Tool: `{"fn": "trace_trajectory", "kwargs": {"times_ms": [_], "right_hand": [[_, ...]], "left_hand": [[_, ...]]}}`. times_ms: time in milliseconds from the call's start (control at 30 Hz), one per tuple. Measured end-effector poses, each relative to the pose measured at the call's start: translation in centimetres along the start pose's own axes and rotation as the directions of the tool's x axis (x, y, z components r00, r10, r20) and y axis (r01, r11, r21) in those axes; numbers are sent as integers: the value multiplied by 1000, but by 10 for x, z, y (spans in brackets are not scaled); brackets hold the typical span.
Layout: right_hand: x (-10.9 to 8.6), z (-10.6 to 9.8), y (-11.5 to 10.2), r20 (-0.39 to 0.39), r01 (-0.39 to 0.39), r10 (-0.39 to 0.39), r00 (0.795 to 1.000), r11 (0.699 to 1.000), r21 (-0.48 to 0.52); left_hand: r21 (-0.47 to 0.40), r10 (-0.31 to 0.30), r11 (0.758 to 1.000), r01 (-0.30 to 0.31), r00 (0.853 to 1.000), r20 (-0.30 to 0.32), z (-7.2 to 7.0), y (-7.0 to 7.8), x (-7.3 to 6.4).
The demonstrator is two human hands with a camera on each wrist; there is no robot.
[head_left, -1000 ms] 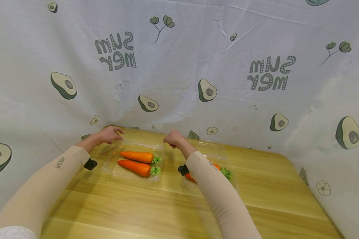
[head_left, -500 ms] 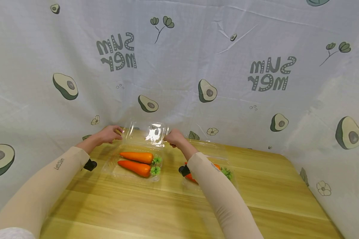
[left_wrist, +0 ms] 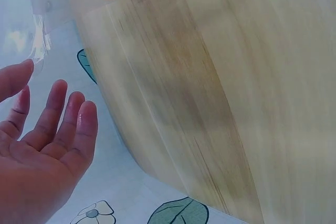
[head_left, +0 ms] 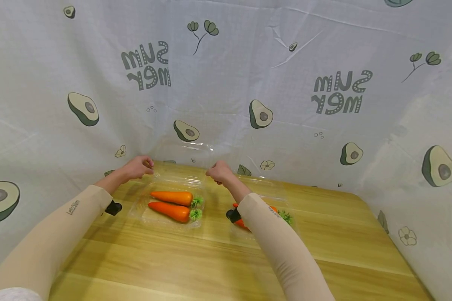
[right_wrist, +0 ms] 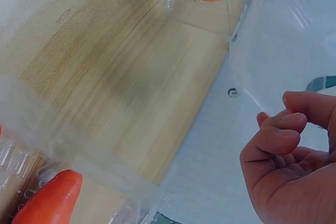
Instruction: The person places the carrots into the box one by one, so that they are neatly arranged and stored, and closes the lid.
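Observation:
A clear plastic clamshell container (head_left: 135,211) holds two orange carrots (head_left: 171,203) with green tops. Its transparent lid (head_left: 181,165) stands raised at the back, in front of the curtain. At the lid's left edge my left hand (head_left: 137,167) pinches it between thumb and index finger; the other fingers (left_wrist: 65,119) are loosely bent in the left wrist view. My right hand (head_left: 221,172) pinches the lid's right edge, its fingers (right_wrist: 275,140) curled in the right wrist view. A second clear container (head_left: 297,234) with carrots (head_left: 273,209) lies partly hidden under my right forearm.
Both containers rest on a wooden table (head_left: 165,263). A white curtain (head_left: 226,83) printed with avocados hangs right behind the table's back edge. The second container's lid (head_left: 265,188) lies back, behind its carrots.
The left container's lid has swung up: its far edge, low a second ago, now shows higher against the curtain. Both hands stay at its sides, having risen slightly. The carrots have not moved.

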State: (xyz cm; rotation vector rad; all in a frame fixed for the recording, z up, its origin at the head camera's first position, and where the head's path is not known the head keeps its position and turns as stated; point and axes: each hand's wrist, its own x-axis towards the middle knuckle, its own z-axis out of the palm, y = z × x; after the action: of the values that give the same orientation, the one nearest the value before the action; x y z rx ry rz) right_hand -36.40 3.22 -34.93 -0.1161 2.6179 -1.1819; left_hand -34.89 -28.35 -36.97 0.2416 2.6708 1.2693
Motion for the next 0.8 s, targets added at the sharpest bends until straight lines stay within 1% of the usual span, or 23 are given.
{"fn": "trace_trajectory", "kwargs": {"times_ms": [100,300,433,600,700,800], "right_hand": [[-2,-1,-1,-8,11,-11,1000,1000,2],[-8,-3,-3,-32,37,-38,999,999,-27],[-13,-4,-5,-52,49,-53,997,997,-63],[-19,-5,-6,-55,71,-77,996,992,-104],[-23,-5,-5,-62,85,-91,994,992,-97],[-26,-5,-3,-63,109,-113,992,992,-63]], "left_hand": [[-6,9,1000,-9,1000,-11,0,-1,0],[20,28,999,-27,999,-30,-1,-1,0],[73,49,996,-45,997,-57,-1,-1,-2],[133,76,989,-64,993,-88,0,-2,-5],[156,94,985,-76,989,-111,1,-2,-8],[176,118,980,-94,985,-130,1,-2,-11]]}}
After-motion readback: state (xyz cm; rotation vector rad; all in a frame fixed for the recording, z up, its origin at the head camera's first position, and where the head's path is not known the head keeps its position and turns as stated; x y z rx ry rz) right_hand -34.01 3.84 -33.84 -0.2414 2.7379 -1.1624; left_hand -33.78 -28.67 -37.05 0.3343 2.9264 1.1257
